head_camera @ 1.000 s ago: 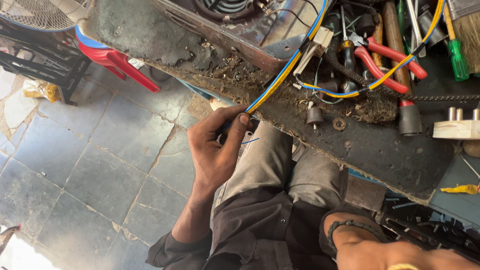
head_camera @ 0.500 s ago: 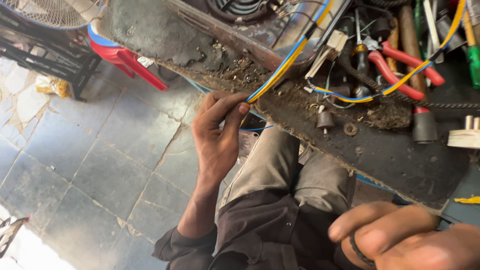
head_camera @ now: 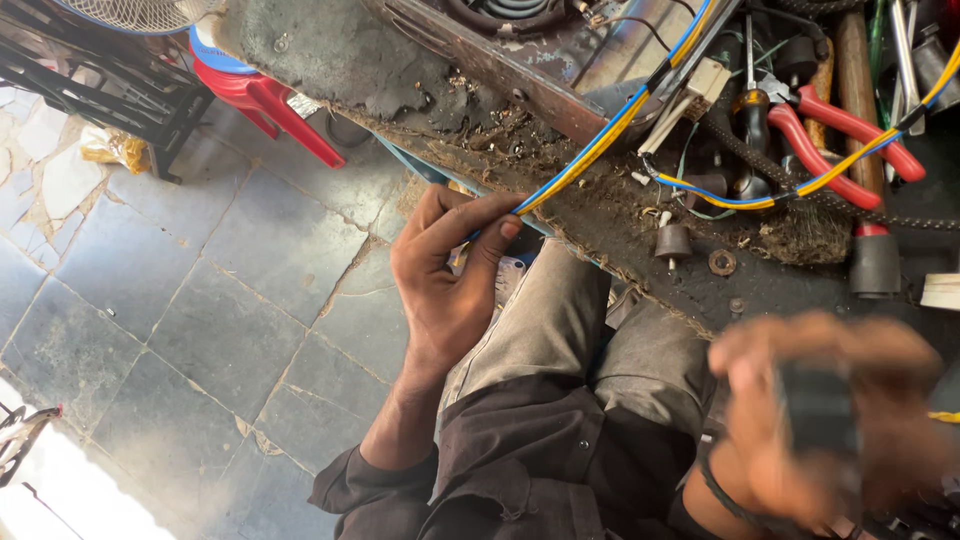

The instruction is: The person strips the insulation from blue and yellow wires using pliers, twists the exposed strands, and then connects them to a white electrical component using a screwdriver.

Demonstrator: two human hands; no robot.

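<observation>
Repair workshop. A grimy workbench (head_camera: 400, 70) is carrying red-handled pliers (head_camera: 850, 125), a screwdriver (head_camera: 752, 110), yellow-and-blue wires (head_camera: 600, 140), loose rubber parts and metal debris; a red plastic stool (head_camera: 270, 100) is standing on the cracked stone-tile floor (head_camera: 180, 300).

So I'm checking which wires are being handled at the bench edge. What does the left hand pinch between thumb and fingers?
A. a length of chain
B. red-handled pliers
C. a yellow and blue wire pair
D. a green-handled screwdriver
C: the left hand pinches the end of the yellow and blue wires at the workbench edge, while the red-handled pliers lie untouched on the bench.
</observation>
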